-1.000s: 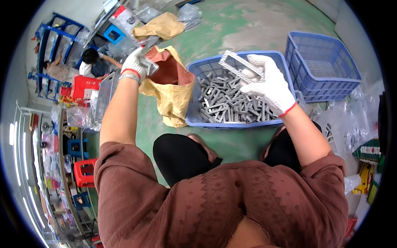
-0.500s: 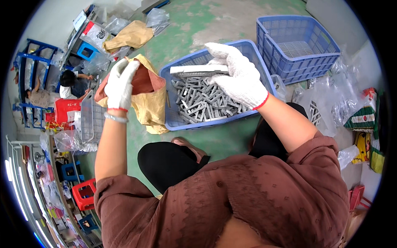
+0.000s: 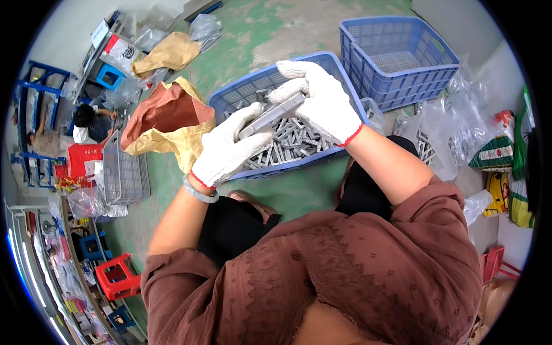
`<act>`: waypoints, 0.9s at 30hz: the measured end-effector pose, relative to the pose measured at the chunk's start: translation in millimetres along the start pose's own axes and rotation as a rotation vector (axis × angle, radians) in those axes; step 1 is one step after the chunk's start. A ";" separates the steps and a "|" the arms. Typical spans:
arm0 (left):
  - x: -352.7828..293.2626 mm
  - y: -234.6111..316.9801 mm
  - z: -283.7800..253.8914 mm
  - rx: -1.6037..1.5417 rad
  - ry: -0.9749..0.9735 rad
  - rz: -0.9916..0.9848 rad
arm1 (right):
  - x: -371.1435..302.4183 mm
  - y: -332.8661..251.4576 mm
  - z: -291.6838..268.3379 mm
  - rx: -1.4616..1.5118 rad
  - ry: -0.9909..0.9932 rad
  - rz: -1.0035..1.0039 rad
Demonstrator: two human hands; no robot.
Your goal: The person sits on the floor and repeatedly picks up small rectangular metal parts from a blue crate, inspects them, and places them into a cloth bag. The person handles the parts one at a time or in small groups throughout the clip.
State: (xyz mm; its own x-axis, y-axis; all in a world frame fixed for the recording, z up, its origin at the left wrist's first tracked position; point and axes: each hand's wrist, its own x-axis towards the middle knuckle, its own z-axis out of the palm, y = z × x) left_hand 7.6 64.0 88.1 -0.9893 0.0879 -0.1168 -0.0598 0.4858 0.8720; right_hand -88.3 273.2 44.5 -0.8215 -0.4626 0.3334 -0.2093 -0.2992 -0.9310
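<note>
Both hands wear white knitted gloves with red cuffs. Between them is a flat grey metal bar (image 3: 271, 117), held at a slant. My left hand (image 3: 230, 140) is closed around its near left end, and my right hand (image 3: 323, 99) grips its far right end. Below the hands sits a blue plastic crate (image 3: 221, 99) with a heap of small grey metal pieces (image 3: 287, 141) in it, partly hidden by the gloves. To the left of the crate stands an open tan sack (image 3: 183, 150) with a reddish inside.
A second blue crate (image 3: 397, 89) stands at the far right. Clear plastic bags (image 3: 460, 115) and printed sacks (image 3: 495, 144) lie along the right wall. On the left are a grey mesh crate (image 3: 127, 167), a red stool (image 3: 118, 278) and a person (image 3: 92, 123) at work.
My left hand has come from the sack over to the crate and taken hold of the bar's left end. The bar has tilted in my right hand.
</note>
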 end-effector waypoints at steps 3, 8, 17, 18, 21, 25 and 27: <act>2.0 2.0 5.3 0.038 0.010 0.041 | -3.6 -5.2 -3.1 0.271 0.011 0.114; -3.9 15.0 10.5 -0.059 0.035 -0.002 | -6.9 -11.0 -4.6 0.283 0.043 0.164; -1.0 35.9 24.7 -0.006 0.010 -0.026 | -13.6 -18.9 -24.2 0.249 -0.018 0.197; -3.3 36.7 25.1 -0.018 0.010 -0.067 | -14.5 -23.4 -22.9 0.159 -0.017 0.201; 3.6 34.4 32.6 -0.004 0.007 -0.049 | -10.4 -26.2 -35.9 0.125 0.010 0.209; 7.1 16.2 31.4 -0.095 0.028 -0.095 | -11.9 -71.9 -82.0 -0.821 0.151 0.028; 3.0 6.2 24.2 -0.072 -0.003 -0.120 | -37.0 -76.1 -116.7 -0.810 0.316 -0.032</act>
State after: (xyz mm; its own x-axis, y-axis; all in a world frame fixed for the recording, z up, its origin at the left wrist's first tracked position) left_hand 7.4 88.3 81.6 -0.9740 0.0360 -0.2237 -0.1870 0.4295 0.8835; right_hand -103.9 410.5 85.6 -0.8924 -0.1746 0.4161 -0.4491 0.4331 -0.7815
